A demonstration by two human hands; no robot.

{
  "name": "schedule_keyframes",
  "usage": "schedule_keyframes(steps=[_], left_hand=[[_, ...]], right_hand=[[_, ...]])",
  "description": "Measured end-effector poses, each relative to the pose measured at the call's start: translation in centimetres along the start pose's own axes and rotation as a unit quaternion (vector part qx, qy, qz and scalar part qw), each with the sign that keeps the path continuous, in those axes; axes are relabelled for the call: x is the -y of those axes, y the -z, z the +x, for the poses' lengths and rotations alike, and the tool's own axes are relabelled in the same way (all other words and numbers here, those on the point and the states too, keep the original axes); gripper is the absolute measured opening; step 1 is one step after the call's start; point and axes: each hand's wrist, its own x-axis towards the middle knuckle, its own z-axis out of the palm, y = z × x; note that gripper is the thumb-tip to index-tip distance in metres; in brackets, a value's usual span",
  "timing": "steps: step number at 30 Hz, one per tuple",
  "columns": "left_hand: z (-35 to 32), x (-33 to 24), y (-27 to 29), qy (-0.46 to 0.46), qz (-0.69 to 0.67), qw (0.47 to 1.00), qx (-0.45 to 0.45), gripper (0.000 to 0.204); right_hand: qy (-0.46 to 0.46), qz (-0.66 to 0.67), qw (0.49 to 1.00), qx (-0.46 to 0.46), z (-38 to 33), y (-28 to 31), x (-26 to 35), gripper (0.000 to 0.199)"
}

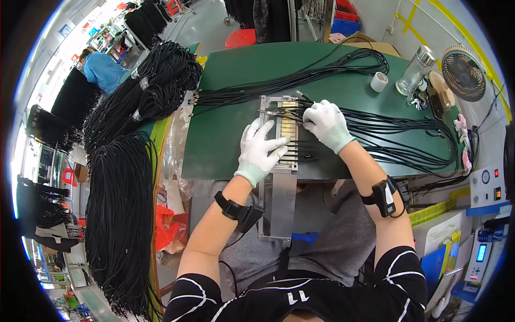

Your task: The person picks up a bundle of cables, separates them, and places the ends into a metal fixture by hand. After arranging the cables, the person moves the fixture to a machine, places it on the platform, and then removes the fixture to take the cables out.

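Note:
A metal fixture with a row of brass-coloured slots lies at the front of the green table, its long flat plate reaching over the edge toward me. Black cables run from its right side across the table and loop back at the right. My left hand, in a white glove, rests on the fixture's left side, fingers spread over the slots. On the other side, my gloved right hand has its fingers bent and closed around a black cable near the upper slots; its fingertips are partly hidden.
More black cables stretch across the back of the green table. A white tape roll, glass bottle and small fan stand at the right. Large cable bundles hang at the left. A person in blue sits farther off.

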Motion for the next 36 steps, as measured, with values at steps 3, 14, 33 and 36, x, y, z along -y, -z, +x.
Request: schedule_keyframes(steps=[3,14,33,36], left_hand=[[-0.2,0.7,-0.4,-0.021,0.002,1.000,-0.023,0.025],[-0.1,0.0,-0.2,0.028,-0.099,0.987,-0.125,0.017],[-0.7,2.3,0.2,0.113,-0.224,0.956,-0.154,0.011],[-0.8,2.7,-0.3,0.120,-0.190,0.958,-0.177,0.012]], right_hand=[[0.047,0.070,0.993,-0.082,-0.7,0.3,0.6,0.014],[0.084,0.195,0.976,-0.042,-0.9,2.1,6.1,0.019],[-0.049,0.197,0.978,0.056,-1.3,1.9,2.8,0.016],[-0.034,0.199,0.979,0.024,-1.7,1.7,2.1,0.015]])
